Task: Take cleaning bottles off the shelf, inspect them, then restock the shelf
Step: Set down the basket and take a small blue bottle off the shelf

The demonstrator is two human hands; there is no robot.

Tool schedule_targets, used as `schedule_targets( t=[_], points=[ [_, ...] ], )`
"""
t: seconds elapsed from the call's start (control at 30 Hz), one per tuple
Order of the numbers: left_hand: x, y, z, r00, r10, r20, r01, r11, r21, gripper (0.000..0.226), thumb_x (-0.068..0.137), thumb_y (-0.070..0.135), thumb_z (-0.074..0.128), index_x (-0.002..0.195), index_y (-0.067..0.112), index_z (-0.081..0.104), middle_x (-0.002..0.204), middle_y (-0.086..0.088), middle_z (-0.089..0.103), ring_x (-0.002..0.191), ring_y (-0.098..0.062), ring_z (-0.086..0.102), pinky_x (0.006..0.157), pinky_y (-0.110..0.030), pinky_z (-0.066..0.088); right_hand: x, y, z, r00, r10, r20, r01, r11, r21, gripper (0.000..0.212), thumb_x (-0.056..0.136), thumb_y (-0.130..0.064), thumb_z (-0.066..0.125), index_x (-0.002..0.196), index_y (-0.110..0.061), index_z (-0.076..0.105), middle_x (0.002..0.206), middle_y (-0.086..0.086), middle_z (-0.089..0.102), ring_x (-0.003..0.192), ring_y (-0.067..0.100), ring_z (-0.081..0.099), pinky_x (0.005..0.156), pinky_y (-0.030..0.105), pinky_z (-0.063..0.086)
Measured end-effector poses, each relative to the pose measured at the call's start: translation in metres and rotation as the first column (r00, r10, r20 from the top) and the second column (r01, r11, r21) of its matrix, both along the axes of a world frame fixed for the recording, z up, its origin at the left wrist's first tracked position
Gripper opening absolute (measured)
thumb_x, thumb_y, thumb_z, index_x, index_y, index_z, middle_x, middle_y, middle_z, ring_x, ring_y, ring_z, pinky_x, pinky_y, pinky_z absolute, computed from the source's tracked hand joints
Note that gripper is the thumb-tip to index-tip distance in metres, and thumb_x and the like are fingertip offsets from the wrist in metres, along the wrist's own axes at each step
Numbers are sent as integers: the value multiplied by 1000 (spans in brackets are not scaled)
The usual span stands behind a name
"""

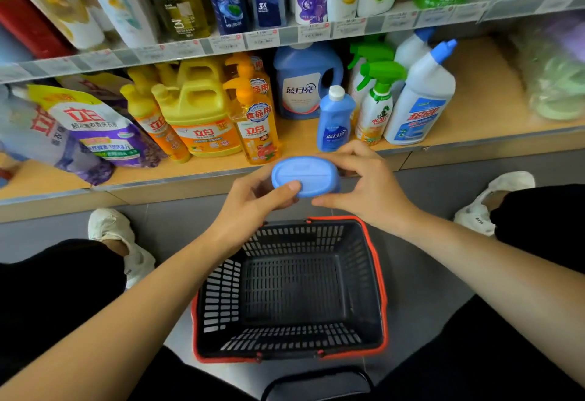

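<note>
On the lower shelf (481, 97), a purple detergent pouch (95, 128), a yellow jug (199, 116) and an orange pump bottle (257, 130) were ranged at left. Just off the shelf edge, above a red-rimmed black basket (378, 277), a blue bottle (311, 174) was held base-on to the camera, gripped by the left hand (250, 204), thumb laid on the base, and clasped by the curled fingers of the right hand (367, 185). A green-triggered spray bottle (376, 109) and a white cleaner bottle (422, 100) were shelved farther right.
</note>
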State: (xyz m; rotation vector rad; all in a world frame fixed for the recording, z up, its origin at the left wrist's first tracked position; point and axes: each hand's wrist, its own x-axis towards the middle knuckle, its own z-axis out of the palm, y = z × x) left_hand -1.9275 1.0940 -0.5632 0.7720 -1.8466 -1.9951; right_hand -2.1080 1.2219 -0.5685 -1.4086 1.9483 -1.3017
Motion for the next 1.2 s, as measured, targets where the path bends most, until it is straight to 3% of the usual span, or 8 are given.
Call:
schedule_targets(
  t=[0.07, 0.2, 0.37, 0.53, 0.67, 0.77, 1.03, 1.2],
  points=[
    [2, -2, 5, 999, -52, 12, 52, 998, -29, 39, 87, 30, 74, 124, 21, 68, 117, -3, 74, 108, -28, 70, 89, -28, 57, 0, 1, 0, 991, 71, 109, -65, 996, -57, 64, 67, -16, 92, 123, -30, 65, 119, -4, 64, 115, 9, 59, 102, 29, 49],
    [5, -7, 18, 993, -92, 80, 112, 949, -293, 51, 88, 31, 69, 136, 19, 61, 123, 3, 72, 113, -17, 67, 97, -35, 55, 2, 0, 0, 942, 139, 306, -113, 989, -100, 63, 72, -9, 87, 121, -38, 62, 120, -10, 70, 115, 9, 65, 98, 24, 51],
    [9, -4, 24, 981, -171, 86, 180, 669, -721, 47, 96, 20, 62, 143, 17, 55, 152, -3, 50, 142, -14, 45, 116, -47, 38, 6, 2, -2, 927, 176, 332, -151, 984, -99, 55, 77, -13, 85, 124, -31, 64, 121, -6, 71, 116, 16, 65, 100, 37, 53],
    [8, 0, 23, 945, -274, 180, 298, 490, -819, 48, 98, 8, 55, 145, 16, 52, 162, -6, 34, 141, -26, 42, 117, -46, 32, 8, 3, -6, 902, 193, 387, -173, 981, -88, 53, 77, -10, 84, 126, -20, 65, 121, 0, 71, 117, 20, 66, 97, 47, 54],
    [9, -7, 23, 931, -333, 152, 280, 382, -881, 43, 100, 9, 58, 142, 17, 57, 160, -3, 40, 144, -28, 40, 114, -50, 38, 5, 1, -6, 904, 196, 379, -179, 981, -82, 50, 77, -11, 85, 123, -14, 67, 117, 3, 73, 114, 21, 67, 95, 49, 55],
    [12, -9, 21, 946, -308, 98, 206, 341, -917, 39, 98, 10, 65, 136, 14, 63, 151, -5, 51, 144, -28, 43, 111, -51, 43, 5, 2, -5, 904, 194, 381, -174, 981, -87, 50, 77, -13, 85, 122, -23, 68, 117, 0, 73, 113, 19, 68, 94, 46, 56],
    [15, -9, 18, 991, -61, -121, -86, 409, -908, 23, 79, 22, 87, 94, 6, 80, 113, -7, 75, 106, -19, 71, 92, -39, 56, 2, 1, -2, 900, 173, 400, -163, 985, -57, 53, 75, -12, 86, 120, -31, 67, 115, -5, 74, 109, 15, 69, 94, 44, 56],
    [10, -3, 20, 989, 131, -69, -146, 786, -601, 37, 71, 44, 88, 86, 13, 73, 97, -2, 71, 93, -16, 70, 79, -31, 58, 4, 3, -1, 905, 180, 385, -174, 983, -51, 55, 73, -11, 87, 122, -27, 67, 117, -7, 73, 110, 13, 68, 92, 41, 57]
  ],
)
